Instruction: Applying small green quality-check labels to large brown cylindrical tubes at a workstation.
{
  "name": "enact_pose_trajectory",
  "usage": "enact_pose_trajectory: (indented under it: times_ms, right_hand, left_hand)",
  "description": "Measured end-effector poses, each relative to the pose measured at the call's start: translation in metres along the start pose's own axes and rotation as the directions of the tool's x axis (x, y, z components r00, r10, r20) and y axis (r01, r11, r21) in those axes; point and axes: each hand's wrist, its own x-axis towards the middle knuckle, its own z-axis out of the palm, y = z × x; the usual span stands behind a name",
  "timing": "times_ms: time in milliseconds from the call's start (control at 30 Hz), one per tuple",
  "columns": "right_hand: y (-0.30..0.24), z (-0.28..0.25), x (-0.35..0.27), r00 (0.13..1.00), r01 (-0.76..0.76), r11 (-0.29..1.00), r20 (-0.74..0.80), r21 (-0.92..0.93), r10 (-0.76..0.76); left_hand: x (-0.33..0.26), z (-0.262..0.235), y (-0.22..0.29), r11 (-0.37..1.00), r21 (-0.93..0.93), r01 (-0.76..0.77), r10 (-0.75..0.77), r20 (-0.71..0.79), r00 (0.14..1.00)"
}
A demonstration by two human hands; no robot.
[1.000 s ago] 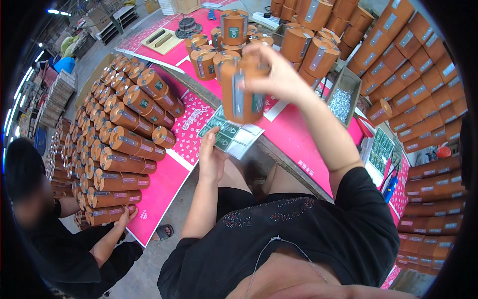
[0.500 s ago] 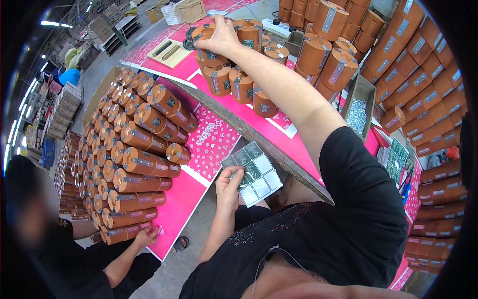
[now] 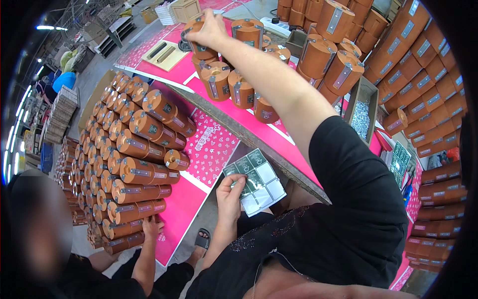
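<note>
My left hand (image 3: 232, 193) pinches the edge of a sticker sheet (image 3: 255, 175), held low in front of my body. Green labels cover part of it, and several squares are bare white. My right arm stretches across the pink table to its far side. There my right hand (image 3: 209, 31) is closed over the top of a brown wooden cylinder (image 3: 203, 51), which has a dark metal fitting on its left side. Below and beside it stand similar cylinders (image 3: 216, 82) with metal hinge strips, and a taller one (image 3: 247, 32) is just to the right.
A big stack of lying cylinders (image 3: 144, 172) fills the left table, where a co-worker's hand (image 3: 152, 226) touches the lower rows. More cylinders (image 3: 418, 99) are piled at right. A wooden tray of small metal parts (image 3: 360, 117) and a board with two bars (image 3: 164, 55) sit on my table.
My right hand has shifted slightly left and up with the cylinder, which is now tilted. The co-worker's hand has moved up along the stack. My left hand still holds the sheet.
</note>
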Motion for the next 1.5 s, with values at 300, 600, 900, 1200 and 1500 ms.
enact_pose_trajectory:
  times_ms: [300, 600, 900, 1200, 1500]
  right_hand:
    - [0.002, -0.021, -0.009, 0.997, -0.043, 0.995, 0.054, -0.093, 0.048]
    - [0.023, -0.225, 0.02, 0.854, 0.219, 0.771, -0.264, -0.598, -0.448]
    - [0.143, -0.288, 0.021, 0.981, -0.051, 0.775, -0.179, -0.63, -0.081]
    - [0.134, -0.317, 0.013, 0.905, 0.058, 0.815, -0.314, -0.576, -0.286]
    - [0.052, -0.366, -0.146, 0.974, 0.17, 0.958, -0.19, 0.232, -0.127]
  left_hand:
    - [0.003, 0.006, 0.001, 0.999, 0.045, -0.011, 0.008, 0.065, 0.998]
    - [0.0, 0.01, -0.002, 0.989, 0.143, 0.026, -0.037, 0.076, 0.996]
    - [-0.012, 0.017, 0.009, 0.797, 0.508, -0.327, 0.224, 0.254, 0.941]
    - [-0.039, 0.027, 0.008, 0.887, 0.348, -0.303, 0.26, 0.165, 0.951]
    - [-0.046, 0.042, -0.004, 0.887, 0.381, -0.26, 0.197, 0.195, 0.961]
